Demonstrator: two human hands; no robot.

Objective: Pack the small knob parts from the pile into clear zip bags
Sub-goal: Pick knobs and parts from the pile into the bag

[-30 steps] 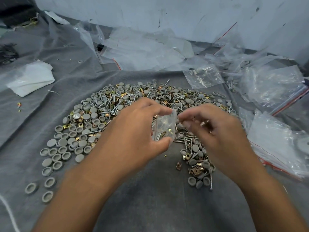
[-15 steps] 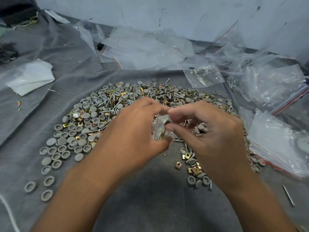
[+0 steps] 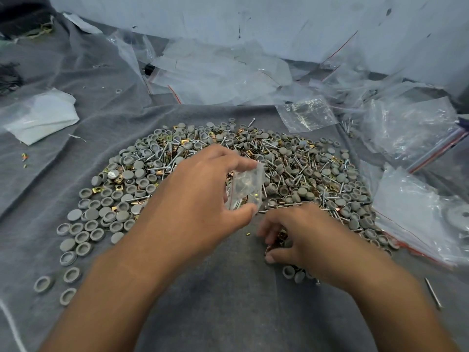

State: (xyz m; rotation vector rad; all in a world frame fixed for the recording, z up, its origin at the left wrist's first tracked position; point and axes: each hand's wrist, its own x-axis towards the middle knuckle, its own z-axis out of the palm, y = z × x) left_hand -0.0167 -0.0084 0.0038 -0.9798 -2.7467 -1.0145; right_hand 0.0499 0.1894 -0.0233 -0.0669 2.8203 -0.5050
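Head view shows my left hand (image 3: pixel 203 199) pinching a small clear bag (image 3: pixel 245 189) between thumb and fingertips, held just above the near edge of the pile (image 3: pixel 228 168). The bag already has a few parts in it; I can make out something brass and something pale, not more. My right hand (image 3: pixel 304 237) is down on the grey cloth (image 3: pixel 215 301) at the pile's near right fringe, fingers curled over brass clips (image 3: pixel 280 236) and a couple of grey caps (image 3: pixel 289 271). Its fingertips are blurred and partly hidden, so I cannot tell whether they have closed on a piece.

I judge this as the picking step: one bag is being filled, with the free hand fetching the next part. The pile is large, so the task looks far from done.

Next I need a clean pinch on a single small piece, then a lift to the bag's mouth. The left hand must keep that mouth spread, or the part will catch on the rim. More bags (image 3: pixel 411 128) lie to the right.
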